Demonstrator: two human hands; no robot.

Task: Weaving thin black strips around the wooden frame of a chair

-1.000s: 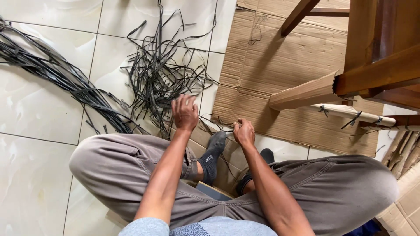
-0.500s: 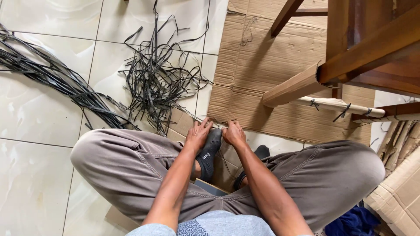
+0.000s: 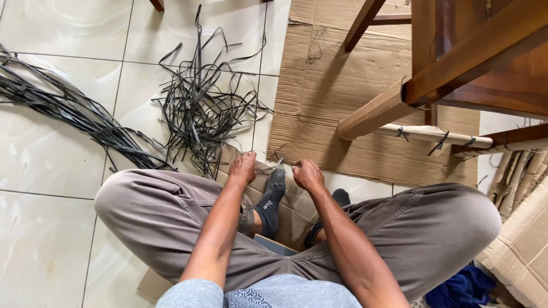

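Black plastic strip (image 3: 279, 163), thin and short, shows between your two hands, low over the cardboard at your feet. Your left hand (image 3: 242, 167) is curled, fingers down, at the strip's left side; your right hand (image 3: 308, 174) is bunched in a loose fist at its right. Both look pinched on that strip, though it is so slender from up here that the grip itself is hard to make out, so take it as likely rather than sure. The strip's long axis seems to run up and away from you, tilted a little right, with its free tip poking past your knuckles. Your right hand sits slightly nearer to it.

Just under the hands is your grey-socked foot (image 3: 272, 197), toes pointing forward between your wrists, legs crossed in grey trousers (image 3: 165, 217).

Ahead and to your left, the loose tangle of black strips (image 3: 200, 114) lies on the white tiled floor (image 3: 51, 228), nearer your left hand. Further left, well apart, a long bundle of strips (image 3: 63, 108) runs diagonally across the tiles.

Ahead and right, flattened cardboard sheet (image 3: 331, 85) carries the wooden chair frame (image 3: 445, 74), with a pale rail (image 3: 434, 135) bound by black ties below it.
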